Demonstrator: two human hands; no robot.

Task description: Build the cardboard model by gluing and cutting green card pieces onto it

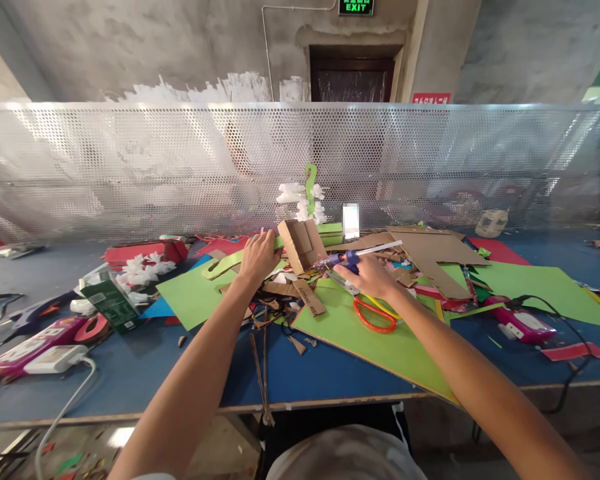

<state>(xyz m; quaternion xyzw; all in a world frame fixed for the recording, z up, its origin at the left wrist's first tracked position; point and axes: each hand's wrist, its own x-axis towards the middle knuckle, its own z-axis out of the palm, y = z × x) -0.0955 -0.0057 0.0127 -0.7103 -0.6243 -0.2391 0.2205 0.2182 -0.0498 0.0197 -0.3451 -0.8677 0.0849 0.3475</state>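
Grasping a flat, curl-ended green strip (225,266) in the left hand (260,253) beside boxy cardboard (304,244), and gripping a blue plastic glue gun (344,259) in the right hand (373,275), over the scrap-strewn counter (330,377).

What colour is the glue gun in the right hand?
The glue gun is dark bluish-purple, best seen in the head view.

This looks like a craft workshop: a dark-blue plastic glue gun (344,259) over a long blue worktable (325,373) strewn with brown cardboard scraps (310,298) and orange-handled scissors (359,311), a perforated metal screen (180,153) and patchy grey plaster wall (190,40) behind.
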